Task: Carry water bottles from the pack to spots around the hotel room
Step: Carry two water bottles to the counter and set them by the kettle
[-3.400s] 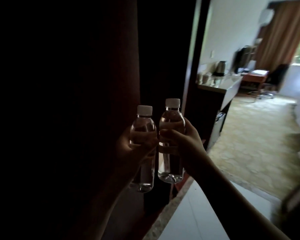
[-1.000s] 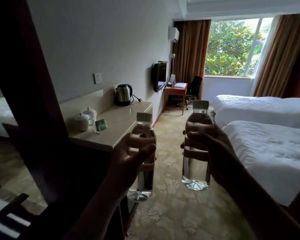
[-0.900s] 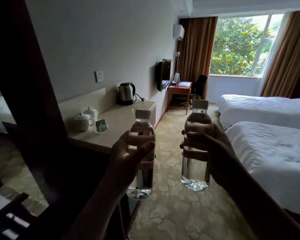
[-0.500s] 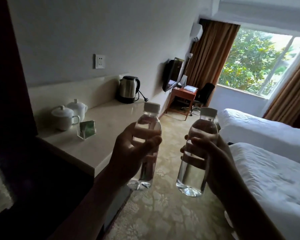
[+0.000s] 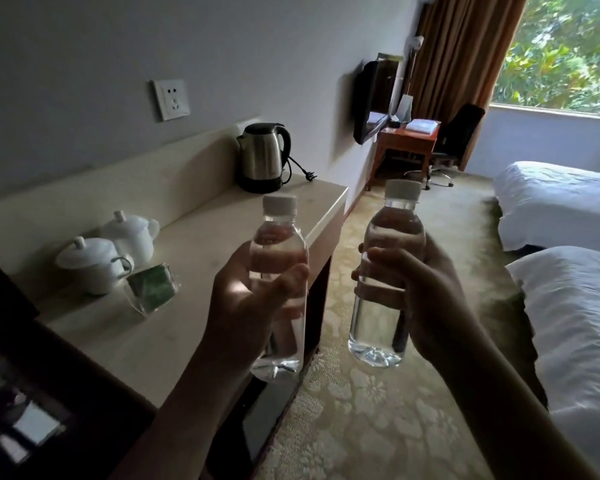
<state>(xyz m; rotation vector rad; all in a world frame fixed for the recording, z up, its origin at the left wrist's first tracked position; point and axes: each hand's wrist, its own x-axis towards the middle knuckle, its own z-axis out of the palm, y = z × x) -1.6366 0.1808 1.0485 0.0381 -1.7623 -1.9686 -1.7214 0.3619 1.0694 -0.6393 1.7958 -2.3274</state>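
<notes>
I hold two clear water bottles with white caps, one in each hand, both upright. My left hand [image 5: 246,306] is wrapped around the left bottle [image 5: 280,237], which hovers over the near right edge of the beige counter [image 5: 201,258]. My right hand [image 5: 426,292] grips the right bottle [image 5: 392,237] above the patterned carpet [image 5: 378,427], between the counter and the beds. The bottles are a hand's width apart. The pack is not in view.
On the counter stand a steel kettle [image 5: 262,157] with its loose cord, two white lidded cups [image 5: 94,263] and a small green card [image 5: 151,285]. A wall television [image 5: 373,98], a wooden desk [image 5: 407,140] with a chair, two white beds [image 5: 568,306] and a curtained window lie beyond.
I have walked from the dark entry into the room and come up to the counter. The view has tilted and drawn closer. Both bottles stay in my hands, now slightly farther apart.
</notes>
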